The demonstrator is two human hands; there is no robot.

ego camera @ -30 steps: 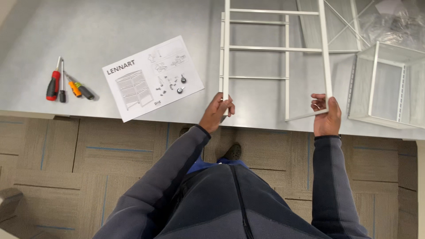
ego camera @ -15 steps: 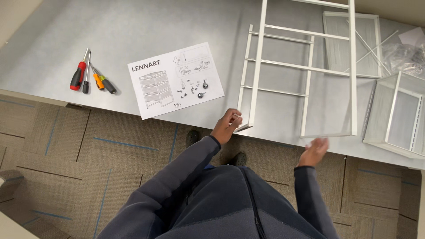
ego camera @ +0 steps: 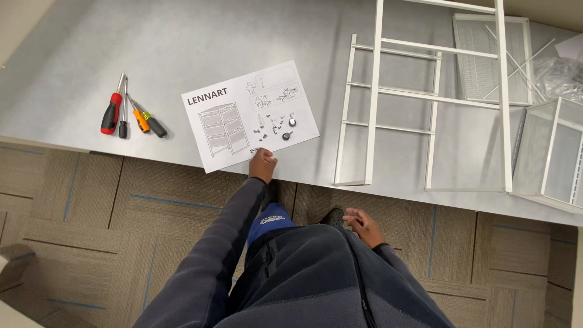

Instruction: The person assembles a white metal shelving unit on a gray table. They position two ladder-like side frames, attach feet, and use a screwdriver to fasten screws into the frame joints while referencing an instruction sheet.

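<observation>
The person's left hand (ego camera: 262,164) reaches out to the near edge of the grey table (ego camera: 182,36), and its fingers (ego camera: 260,155) rest on the near edge of a white instruction sheet (ego camera: 250,114). From here I cannot tell whether those fingers pinch the paper or only press on it; they are curled over the edge and hide the sheet's near border. The sheet lies flat and tilted, its near left corner poking just past the table edge. It shows a line drawing of a shelf unit at the left, small diagrams along the top, and a few small dark screws and fittings (ego camera: 276,126) lying on its right half.

The right hand (ego camera: 363,226) hangs off the table, over the carpet (ego camera: 73,200), fingers loosely spread and holding nothing.

To the right of the sheet lie two white metal ladder-like frames (ego camera: 376,91), one overlapping the other; the taller one is cut off at the far edge of the view. Further right, white mesh panels (ego camera: 549,152) and a clear plastic bag (ego camera: 559,76) run out of view. Well to the left lie screwdrivers (ego camera: 124,112) with red, black and orange handles, close together.
</observation>
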